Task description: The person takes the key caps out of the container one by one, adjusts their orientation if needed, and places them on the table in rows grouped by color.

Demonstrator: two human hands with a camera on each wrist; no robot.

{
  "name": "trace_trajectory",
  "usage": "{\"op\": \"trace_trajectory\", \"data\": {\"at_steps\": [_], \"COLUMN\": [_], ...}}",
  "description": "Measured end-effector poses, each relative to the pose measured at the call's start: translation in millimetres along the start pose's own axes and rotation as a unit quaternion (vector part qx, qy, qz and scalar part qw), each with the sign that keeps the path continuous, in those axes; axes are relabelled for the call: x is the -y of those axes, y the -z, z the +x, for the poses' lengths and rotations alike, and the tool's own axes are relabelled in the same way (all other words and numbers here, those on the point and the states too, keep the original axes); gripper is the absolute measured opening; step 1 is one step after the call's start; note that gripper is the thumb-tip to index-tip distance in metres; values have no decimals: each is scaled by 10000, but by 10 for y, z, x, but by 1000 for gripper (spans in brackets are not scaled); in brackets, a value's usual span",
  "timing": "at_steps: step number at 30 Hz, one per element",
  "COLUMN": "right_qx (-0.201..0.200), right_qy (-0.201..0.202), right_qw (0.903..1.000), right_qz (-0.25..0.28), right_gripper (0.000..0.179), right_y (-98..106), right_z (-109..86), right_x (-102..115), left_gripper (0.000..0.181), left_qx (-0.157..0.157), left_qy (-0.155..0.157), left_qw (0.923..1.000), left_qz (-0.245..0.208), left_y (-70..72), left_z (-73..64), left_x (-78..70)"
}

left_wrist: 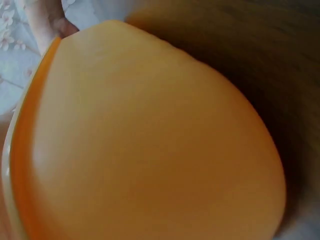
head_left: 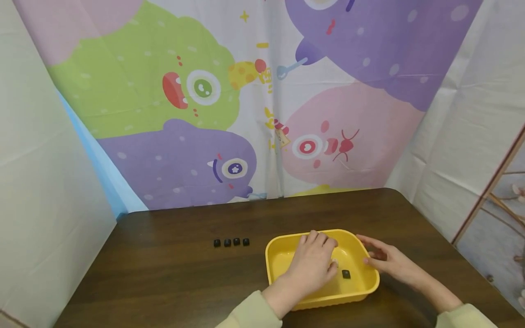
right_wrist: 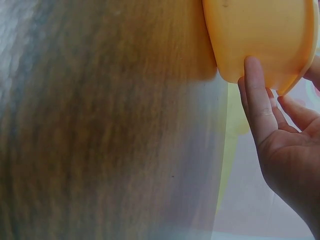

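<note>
Retrieval from the yellow tray (head_left: 334,292) on the table (head_left: 164,273) seems the present step: left hand (head_left: 309,259) reaches inside, its grasp I cannot tell; right hand (head_left: 391,262) grasps the tray at three o'clock. One black piece (head_left: 346,274) lies inside; next move probably needs careful placing beside the row of pieces (head_left: 227,243) at ten o'clock.

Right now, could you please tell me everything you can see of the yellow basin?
The yellow basin is an open, rounded rectangle, plastic by its look, with smooth walls. It rests upright on the dark table, to the right of four black blocks. The right hand has fingers against its outer wall and thumb at the rim; the left hand reaches over its inside, where one black block lies.
</note>
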State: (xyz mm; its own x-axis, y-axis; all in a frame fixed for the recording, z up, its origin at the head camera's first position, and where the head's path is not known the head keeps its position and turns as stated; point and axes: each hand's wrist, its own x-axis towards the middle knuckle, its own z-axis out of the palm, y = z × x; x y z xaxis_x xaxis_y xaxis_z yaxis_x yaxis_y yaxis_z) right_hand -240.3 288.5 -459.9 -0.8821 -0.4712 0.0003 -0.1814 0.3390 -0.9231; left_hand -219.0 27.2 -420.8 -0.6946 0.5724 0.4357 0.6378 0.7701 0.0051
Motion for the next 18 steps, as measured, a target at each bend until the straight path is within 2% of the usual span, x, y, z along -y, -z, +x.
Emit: {"op": "trace_trajectory", "data": {"at_steps": [10, 18], "right_qx": [69, 61], "right_qy": [94, 201], "right_qw": [9999, 9998], "right_qz": [79, 63], "right_gripper": [59, 59], "right_y": [10, 4], "right_z": [-4, 3], "right_x": [-27, -24], "left_gripper": [39, 36], "left_qx": [485, 375], "left_qy": [-53, -105], "left_qw": [9981, 9978], "left_qz": [385, 530], "left_y": [-174, -304], "left_z": [107, 95], "left_x": [-204, -268]}}
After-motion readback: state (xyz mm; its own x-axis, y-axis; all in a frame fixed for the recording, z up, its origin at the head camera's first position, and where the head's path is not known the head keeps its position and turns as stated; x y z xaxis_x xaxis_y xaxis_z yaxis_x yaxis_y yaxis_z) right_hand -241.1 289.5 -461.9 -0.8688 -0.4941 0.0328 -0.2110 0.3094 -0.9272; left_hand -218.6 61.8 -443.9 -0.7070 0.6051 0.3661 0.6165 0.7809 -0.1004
